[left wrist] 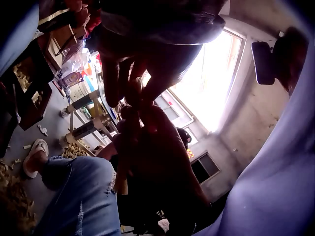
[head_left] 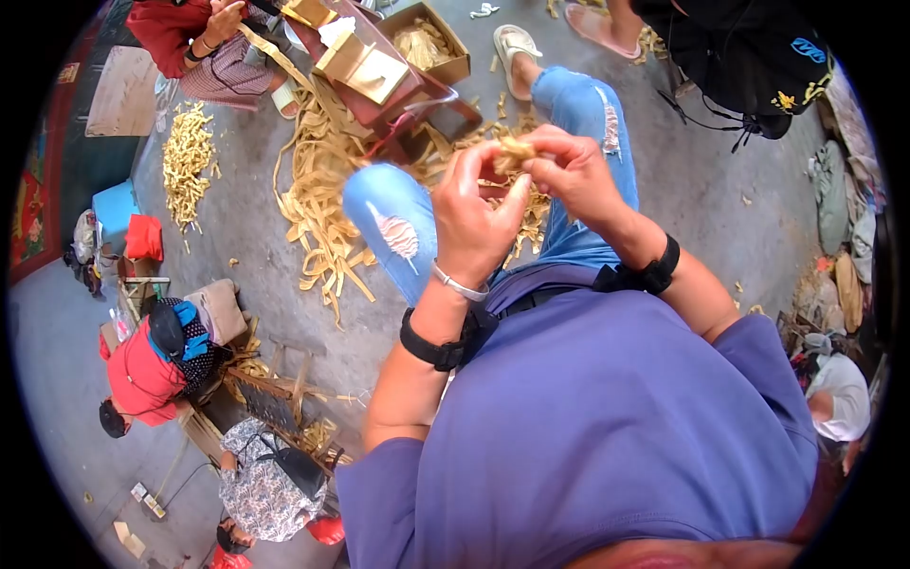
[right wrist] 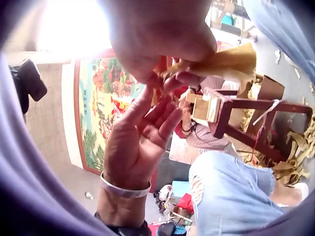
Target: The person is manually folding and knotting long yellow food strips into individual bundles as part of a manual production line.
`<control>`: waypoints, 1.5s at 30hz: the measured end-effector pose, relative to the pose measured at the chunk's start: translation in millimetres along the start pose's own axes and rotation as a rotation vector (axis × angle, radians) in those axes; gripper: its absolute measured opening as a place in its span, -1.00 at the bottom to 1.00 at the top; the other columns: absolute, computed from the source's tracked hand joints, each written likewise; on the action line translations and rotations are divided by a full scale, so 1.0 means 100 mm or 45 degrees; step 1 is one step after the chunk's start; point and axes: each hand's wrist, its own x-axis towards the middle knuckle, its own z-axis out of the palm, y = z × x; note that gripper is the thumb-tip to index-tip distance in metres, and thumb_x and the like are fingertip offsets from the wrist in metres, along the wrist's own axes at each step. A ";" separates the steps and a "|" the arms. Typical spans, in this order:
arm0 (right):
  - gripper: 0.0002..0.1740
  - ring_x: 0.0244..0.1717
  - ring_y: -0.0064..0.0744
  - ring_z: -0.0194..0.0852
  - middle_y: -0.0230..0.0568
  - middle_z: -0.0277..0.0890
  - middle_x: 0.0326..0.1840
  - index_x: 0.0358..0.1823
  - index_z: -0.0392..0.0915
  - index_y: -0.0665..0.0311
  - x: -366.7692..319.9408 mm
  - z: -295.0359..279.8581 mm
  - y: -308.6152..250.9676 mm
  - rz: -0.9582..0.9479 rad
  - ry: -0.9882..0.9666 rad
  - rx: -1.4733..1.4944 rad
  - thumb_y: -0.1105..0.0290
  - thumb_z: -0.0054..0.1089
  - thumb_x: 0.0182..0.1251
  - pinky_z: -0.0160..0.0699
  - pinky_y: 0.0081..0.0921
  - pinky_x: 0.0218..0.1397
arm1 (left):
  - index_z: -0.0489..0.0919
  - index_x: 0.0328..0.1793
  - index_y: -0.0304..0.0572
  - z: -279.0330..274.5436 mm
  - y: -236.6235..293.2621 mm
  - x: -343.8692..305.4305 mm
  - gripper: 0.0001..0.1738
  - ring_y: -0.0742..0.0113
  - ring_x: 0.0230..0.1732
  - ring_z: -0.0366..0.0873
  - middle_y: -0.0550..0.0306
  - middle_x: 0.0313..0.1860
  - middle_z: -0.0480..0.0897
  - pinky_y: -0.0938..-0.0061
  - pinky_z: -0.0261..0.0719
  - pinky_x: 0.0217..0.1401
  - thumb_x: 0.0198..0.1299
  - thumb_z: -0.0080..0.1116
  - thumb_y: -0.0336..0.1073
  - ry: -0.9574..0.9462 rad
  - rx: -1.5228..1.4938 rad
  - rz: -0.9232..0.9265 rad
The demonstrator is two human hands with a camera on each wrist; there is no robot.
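Both hands meet in front of the lap in the head view, over a short tan strip (head_left: 515,150) bunched between the fingertips. My left hand (head_left: 477,209), with a pale bracelet at its wrist, pinches the strip from the left. From the other side my right hand (head_left: 576,173) pinches it with thumb and fingers. In the right wrist view, a flat, wider end of the strip (right wrist: 230,60) sticks out past the right hand (right wrist: 162,39); its twisted middle sits between the fingertips. The left wrist view shows both hands in dark shadow.
Long tan strips (head_left: 327,213) lie heaped on the floor beside the knees. A pile of small tan pieces (head_left: 188,152) lies farther left. Ahead stand a dark red stool (head_left: 403,104) and a cardboard box (head_left: 453,66). Other people sit around, including one in a red top (head_left: 142,375).
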 end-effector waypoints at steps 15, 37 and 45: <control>-0.85 -0.46 -0.70 0.40 -0.38 0.52 -0.44 -0.20 0.69 0.34 0.05 -0.29 -0.29 -0.258 -0.280 -0.367 0.47 0.29 0.22 0.29 -0.71 -0.46 | 0.62 -0.37 -0.32 -0.55 -0.08 -0.02 -0.89 0.59 -0.65 0.37 0.25 -0.61 0.53 0.71 0.31 -0.63 0.17 0.26 -0.42 -0.032 -0.648 -0.453; -0.87 -0.59 -0.71 0.39 -0.36 0.56 -0.56 -0.21 0.67 0.32 -0.03 0.15 -0.04 0.174 -0.046 -0.376 0.47 0.26 0.24 0.35 -0.66 -0.54 | 0.55 -0.11 -0.26 -0.32 -0.53 -0.02 -0.81 0.55 -0.57 0.42 0.24 -0.47 0.52 0.66 0.39 -0.61 0.33 0.09 -0.28 0.047 -1.314 -0.790; -0.65 -0.28 -0.63 0.51 -0.31 0.63 -0.14 0.01 0.58 0.37 -0.04 0.14 -0.01 -0.112 -0.104 -0.033 0.56 0.30 0.15 0.49 -0.64 -0.34 | 0.51 0.02 -0.25 -0.23 -0.57 0.06 -0.76 0.55 -0.43 0.42 0.03 -0.07 0.65 0.72 0.31 -0.55 0.40 -0.05 -0.26 0.018 -1.456 -0.739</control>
